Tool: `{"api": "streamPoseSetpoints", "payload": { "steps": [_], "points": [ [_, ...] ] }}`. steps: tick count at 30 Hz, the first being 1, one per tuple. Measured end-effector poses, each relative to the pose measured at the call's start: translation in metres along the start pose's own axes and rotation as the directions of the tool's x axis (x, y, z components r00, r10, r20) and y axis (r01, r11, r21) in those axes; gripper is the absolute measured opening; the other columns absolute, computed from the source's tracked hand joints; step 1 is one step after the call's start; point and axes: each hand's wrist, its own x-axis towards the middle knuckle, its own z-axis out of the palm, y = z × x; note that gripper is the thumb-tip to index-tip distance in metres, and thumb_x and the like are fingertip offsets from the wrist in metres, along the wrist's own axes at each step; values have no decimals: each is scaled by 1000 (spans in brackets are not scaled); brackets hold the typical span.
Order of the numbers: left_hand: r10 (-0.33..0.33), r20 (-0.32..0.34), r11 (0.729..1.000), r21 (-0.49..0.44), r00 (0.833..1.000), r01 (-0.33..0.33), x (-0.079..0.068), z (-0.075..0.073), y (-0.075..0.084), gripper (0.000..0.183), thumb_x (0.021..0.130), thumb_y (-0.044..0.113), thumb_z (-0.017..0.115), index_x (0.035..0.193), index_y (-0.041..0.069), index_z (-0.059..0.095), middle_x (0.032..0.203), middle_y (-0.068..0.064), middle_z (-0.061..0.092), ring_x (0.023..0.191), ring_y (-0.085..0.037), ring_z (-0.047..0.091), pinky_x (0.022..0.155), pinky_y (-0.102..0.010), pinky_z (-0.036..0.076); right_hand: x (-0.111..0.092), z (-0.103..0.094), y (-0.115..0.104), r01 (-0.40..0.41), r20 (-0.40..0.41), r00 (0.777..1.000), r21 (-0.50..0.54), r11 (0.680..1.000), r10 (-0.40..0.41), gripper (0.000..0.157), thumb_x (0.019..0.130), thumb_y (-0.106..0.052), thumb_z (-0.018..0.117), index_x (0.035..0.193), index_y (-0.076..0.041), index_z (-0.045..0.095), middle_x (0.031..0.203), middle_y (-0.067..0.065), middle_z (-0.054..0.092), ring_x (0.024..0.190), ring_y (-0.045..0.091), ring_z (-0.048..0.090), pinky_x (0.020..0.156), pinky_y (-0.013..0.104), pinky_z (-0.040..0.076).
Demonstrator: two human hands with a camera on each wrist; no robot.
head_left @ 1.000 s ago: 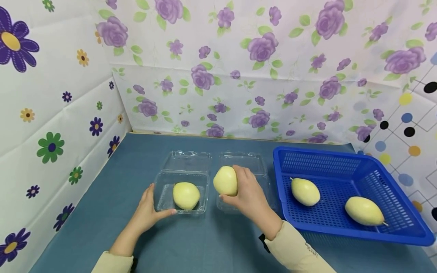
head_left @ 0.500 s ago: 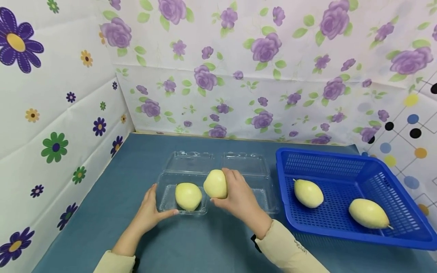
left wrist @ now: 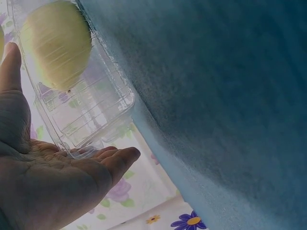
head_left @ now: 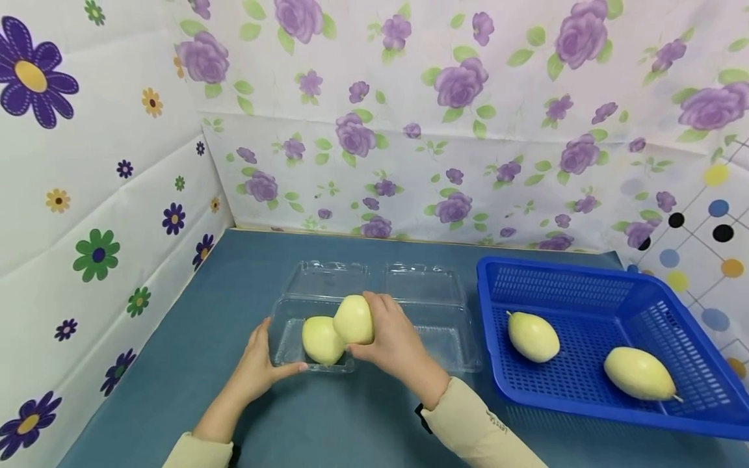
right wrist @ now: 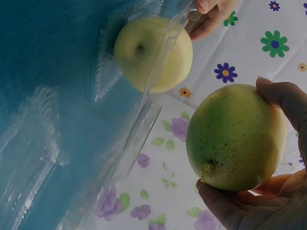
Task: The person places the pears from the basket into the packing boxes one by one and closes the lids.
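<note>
My right hand [head_left: 394, 338] grips a pale yellow-green pear [head_left: 353, 320] between thumb and fingers; the right wrist view shows its stem and dark specks. The held pear overlaps a second pear [head_left: 316, 342] that lies in the left clear plastic clamshell box [head_left: 288, 335], whose lid is folded back. At that box's near left corner rests my left hand [head_left: 254, 367], fingers straight along the side and thumb along the front edge. Beside it stands another open clamshell box [head_left: 447, 341], partly hidden by my right hand.
A blue perforated plastic basket [head_left: 562, 400] with a pear [head_left: 534, 337] and another pear [head_left: 639, 374] inside stands at the right. Blue cloth [head_left: 333, 422] covers the table. Flower-print sheets [head_left: 409, 162] rise along the back and left.
My right hand has carried its pear leftward from over the right box to the left box. My left hand stays at the left box's corner. The view has shifted slightly.
</note>
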Motion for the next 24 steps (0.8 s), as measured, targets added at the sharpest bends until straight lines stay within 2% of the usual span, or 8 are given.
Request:
{"api": "streamPoseSetpoints", "payload": {
  "steps": [10,24],
  "points": [
    [6,-2,1000,-3,1000,-6,1,1,-1,119,74,40,81,147,-12,3,149,-38,7,136,-54,15,105,-65,27,5,10,-6,81,10,997,-36,996,-81,83,72,-28,84,138,-1,42,126,16,53,110,30,54,85,44,52],
    [-8,12,1000,-17,1000,8,-2,-1,0,121,74,43,80,148,-10,1,150,-37,5,137,-54,14,105,-66,26,8,27,-17,94,63,994,-28,995,-92,83,73,-27,83,140,-4,41,130,15,50,112,28,54,88,44,52]
  ]
}}
